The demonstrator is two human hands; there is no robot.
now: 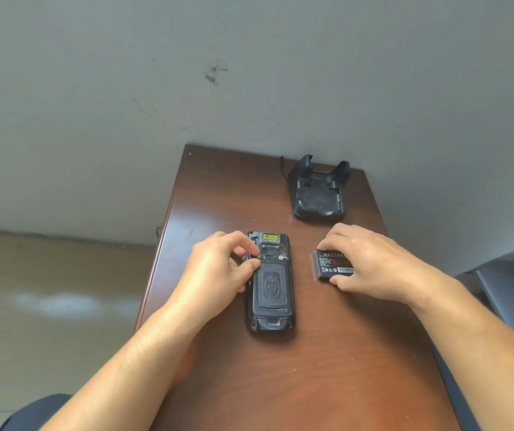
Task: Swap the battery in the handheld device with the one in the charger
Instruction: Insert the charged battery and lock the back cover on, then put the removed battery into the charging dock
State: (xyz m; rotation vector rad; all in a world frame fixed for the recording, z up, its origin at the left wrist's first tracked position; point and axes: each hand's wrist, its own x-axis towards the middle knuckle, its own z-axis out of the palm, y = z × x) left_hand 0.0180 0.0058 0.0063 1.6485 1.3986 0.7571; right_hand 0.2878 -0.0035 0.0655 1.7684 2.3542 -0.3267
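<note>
Handheld device (269, 284) lies face-down, lengthwise, mid-table, back cover on. Left hand (218, 269) sits at its upper-left edge, thumb & forefinger curled in and pinching a small latch (256, 255) at the top of the cover; a matching silver fastener (281, 257) shows on the cover's right side, untouched. Right hand (370, 262) grips a loose battery (332, 264), label up, flat on the table just right of the device, fingers over the far edge, thumb on the near one. Charger (318, 191) stands further back on the right, well apart; its bay looks empty, so the loose batt. is prob. the charged one. Step in hand: freeing the cover to reach the old batt., i.e. early-to-mid swap. Next move likely needs both fasteners released, then the cover lifted w/o sliding the device; a steadying hand would help. Surface is a narrow, glossy dark-brown wood table (280, 384) pushed against a scuffed grey wall (249, 73); tan floor (47, 290) to the left; a thin cable (282, 163) runs off behind the charger.
</note>
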